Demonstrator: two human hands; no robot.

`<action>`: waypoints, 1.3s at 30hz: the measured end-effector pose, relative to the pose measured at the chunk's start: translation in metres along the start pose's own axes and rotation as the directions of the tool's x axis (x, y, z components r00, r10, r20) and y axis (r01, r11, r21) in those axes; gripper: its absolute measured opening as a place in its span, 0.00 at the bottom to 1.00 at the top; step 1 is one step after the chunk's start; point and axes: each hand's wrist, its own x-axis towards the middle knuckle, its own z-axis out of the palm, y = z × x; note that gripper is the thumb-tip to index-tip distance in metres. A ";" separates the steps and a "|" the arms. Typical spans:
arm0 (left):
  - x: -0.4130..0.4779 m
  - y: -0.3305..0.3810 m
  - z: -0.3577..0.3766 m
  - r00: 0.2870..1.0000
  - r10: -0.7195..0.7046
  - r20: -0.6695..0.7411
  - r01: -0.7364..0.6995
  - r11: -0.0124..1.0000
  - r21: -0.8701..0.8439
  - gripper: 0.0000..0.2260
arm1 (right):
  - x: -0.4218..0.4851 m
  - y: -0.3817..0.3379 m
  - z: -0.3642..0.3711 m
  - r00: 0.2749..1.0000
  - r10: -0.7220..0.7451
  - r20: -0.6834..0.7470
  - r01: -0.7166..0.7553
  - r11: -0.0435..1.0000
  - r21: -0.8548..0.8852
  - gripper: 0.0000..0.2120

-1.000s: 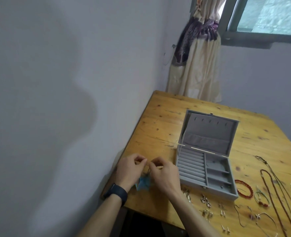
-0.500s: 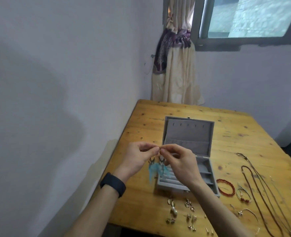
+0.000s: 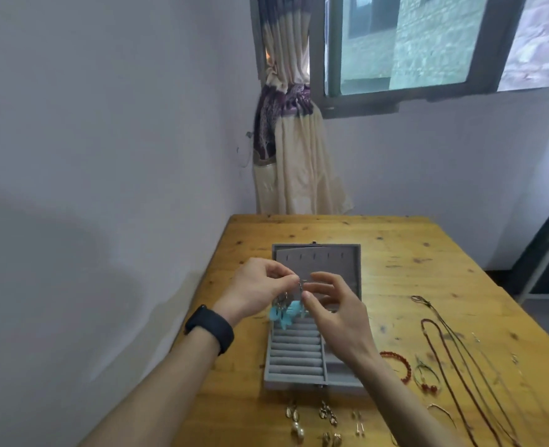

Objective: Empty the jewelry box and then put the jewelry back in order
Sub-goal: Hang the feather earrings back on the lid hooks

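Note:
A grey velvet jewelry box (image 3: 294, 366) stands open on the wooden table (image 3: 395, 253), its lid upright and its ring rolls bare. My left hand (image 3: 257, 285) pinches the hooks of blue feather earrings (image 3: 287, 312), which dangle above the box. My right hand (image 3: 334, 311) hovers right beside them with fingers loosely spread, its fingertips near the hooks. Several small earrings (image 3: 326, 414) lie on the table in front of the box. A red bead bracelet (image 3: 399, 362) and long cord necklaces (image 3: 454, 350) lie to its right.
The table's left edge runs close to a white wall (image 3: 105, 188). A tied curtain (image 3: 295, 156) hangs in the corner beside a window (image 3: 412, 43). A black band sits on my left wrist (image 3: 210, 329).
Both hands have risen from the table's left front over the box with the blue earrings. My right hand has let go of the hooks and opened. The view tilted up.

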 end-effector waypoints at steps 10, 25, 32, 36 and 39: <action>0.045 0.013 0.002 0.989 0.093 0.114 -0.121 0.956 0.267 0.07 | 0.038 0.022 -0.005 1.000 0.015 0.000 -0.015 0.999 0.037 0.05; 0.089 -0.060 -0.004 0.975 -0.204 -0.092 0.206 0.978 0.017 0.32 | 0.121 0.041 0.012 0.981 0.157 0.114 -0.120 0.953 -0.278 0.07; 0.104 -0.067 0.006 0.943 -0.299 0.143 0.319 0.935 -0.152 0.36 | 0.130 0.046 0.025 0.953 0.254 0.164 -0.216 0.952 -0.218 0.09; 0.108 -0.069 0.006 0.934 -0.324 0.150 0.349 0.917 -0.191 0.23 | 0.136 0.047 0.030 0.939 0.306 0.154 -0.280 0.945 -0.171 0.08; 0.108 -0.066 0.005 0.946 -0.309 0.098 0.324 0.919 -0.225 0.12 | 0.140 0.049 0.035 0.932 0.342 0.120 -0.319 0.931 -0.176 0.09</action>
